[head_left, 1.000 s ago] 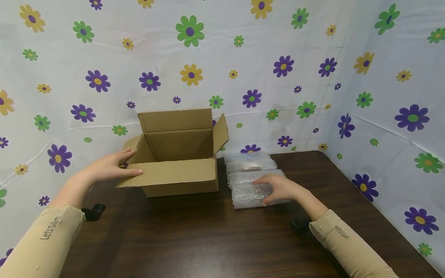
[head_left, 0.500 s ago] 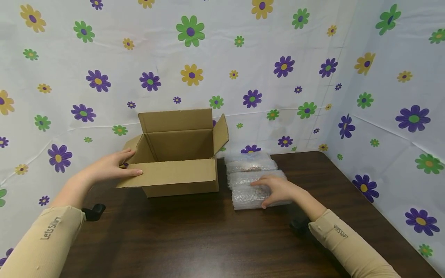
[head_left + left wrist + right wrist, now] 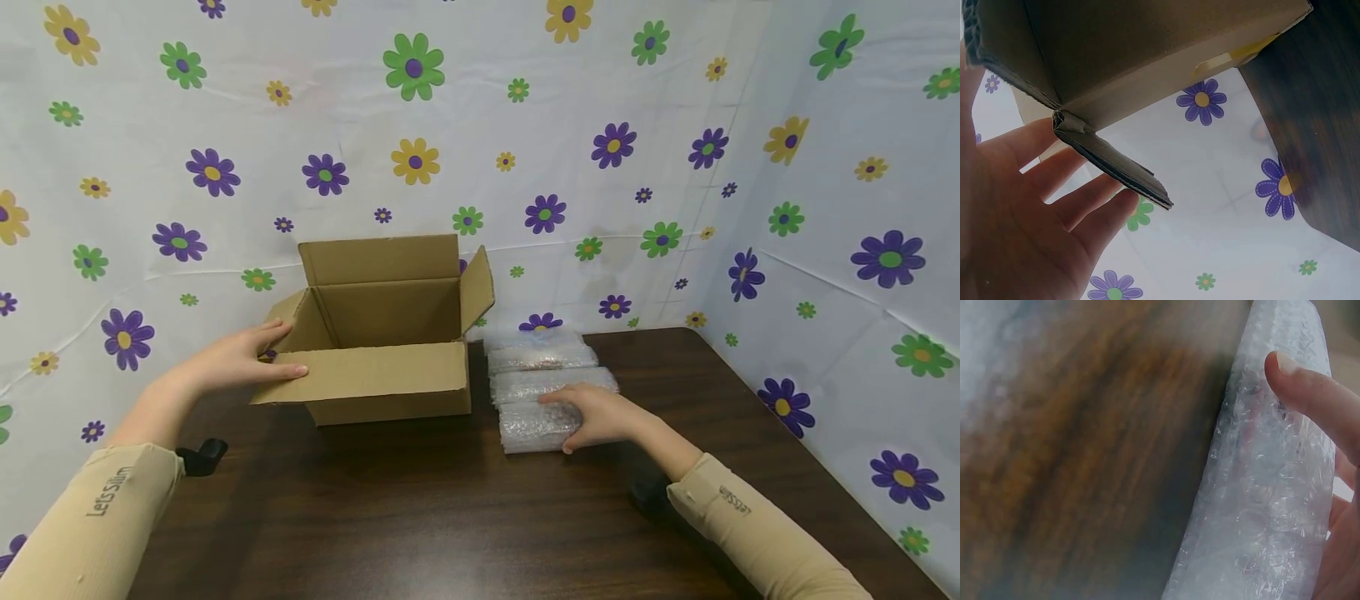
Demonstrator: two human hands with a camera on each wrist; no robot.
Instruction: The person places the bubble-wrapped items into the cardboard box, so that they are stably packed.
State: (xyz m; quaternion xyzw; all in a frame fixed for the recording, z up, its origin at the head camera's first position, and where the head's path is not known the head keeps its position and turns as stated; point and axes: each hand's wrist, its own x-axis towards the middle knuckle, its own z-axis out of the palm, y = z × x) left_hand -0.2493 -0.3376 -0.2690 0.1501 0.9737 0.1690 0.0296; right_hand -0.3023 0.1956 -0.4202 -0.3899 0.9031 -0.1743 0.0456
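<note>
An upright cardboard box (image 3: 390, 408) stands at the back left of the table with its flaps spread. My left hand (image 3: 232, 358) holds the box at its front left corner, thumb lying along the front flap (image 3: 382, 372). In the left wrist view, the fingers (image 3: 1104, 200) lie behind the side flap (image 3: 1116, 165). Right of the box lie several bubble-wrapped packages in a row. My right hand (image 3: 600, 414) grips the nearest bubble-wrapped package (image 3: 528, 428), its thumb (image 3: 1316, 394) against the near side. Part of that package is hidden under the hand.
The other bubble-wrapped packages (image 3: 540, 358) lie behind the gripped one, close together. A dark wooden table (image 3: 420, 517) runs under everything. Behind and at the right hang flower-printed white sheets (image 3: 337, 108).
My right hand has shifted slightly left and toward me, closing its thumb and fingers around the nearest bubble-wrapped package. The left hand and box look the same.
</note>
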